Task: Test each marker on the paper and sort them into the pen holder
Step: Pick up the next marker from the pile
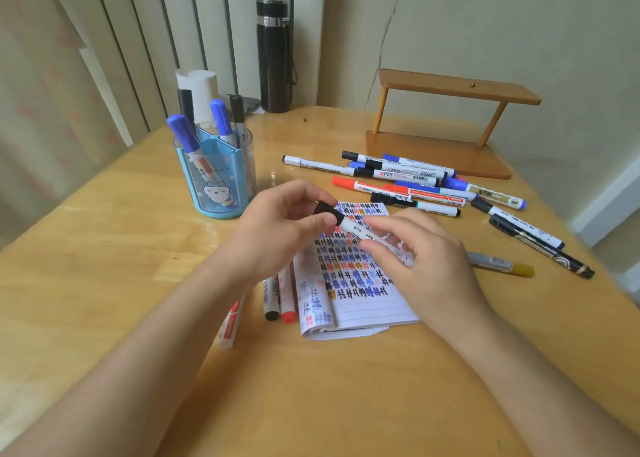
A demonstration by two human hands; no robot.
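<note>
A white marker (353, 229) with a black cap (329, 212) is held over the notepad (367, 304). My left hand (280, 228) pinches the cap end between thumb and fingers. My right hand (419, 262) grips the white barrel. The notepad page is covered with rows of black, blue and red test marks. The blue pen holder (214, 176) stands at the left with several blue and black markers in it. A pile of markers (408, 179) lies beyond the notepad.
Three markers (277, 297) lie left of the notepad under my left wrist. More markers (533, 242) lie at the right, one with a yellow cap (502, 265). A wooden shelf (446, 124) and a black bottle (275, 55) stand at the back.
</note>
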